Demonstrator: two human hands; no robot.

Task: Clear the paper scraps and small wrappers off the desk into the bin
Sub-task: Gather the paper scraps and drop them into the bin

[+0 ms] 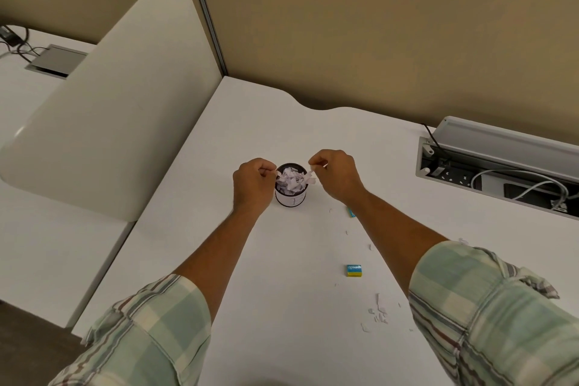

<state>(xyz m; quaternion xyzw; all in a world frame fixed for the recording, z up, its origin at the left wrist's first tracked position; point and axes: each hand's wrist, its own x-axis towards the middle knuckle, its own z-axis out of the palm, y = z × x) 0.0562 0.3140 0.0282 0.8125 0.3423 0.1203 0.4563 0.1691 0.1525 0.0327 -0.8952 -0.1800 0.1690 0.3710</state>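
At the far left a pale curved divider (103,97) stands beside the white desk (250,122). The left hand (253,182) sits against the left rim of the small round bin (290,188), thumb and forefinger pinched on a sliver of white paper. The bin – already heaped with crumpled scraps (292,178) – stands between both hands. The right hand (336,173) hovers at the bin's right rim, its fingertips closed on a paper strip (310,177) that hangs over the edge. Further right, loose bits remain on the desk: a blue wrapper (351,213) partly hidden by the right forearm, a blue-and-yellow wrapper (354,270) nearer the person, and torn paper bits (379,312) near the right sleeve (488,310). An open cable tray (501,172) lies at the far right
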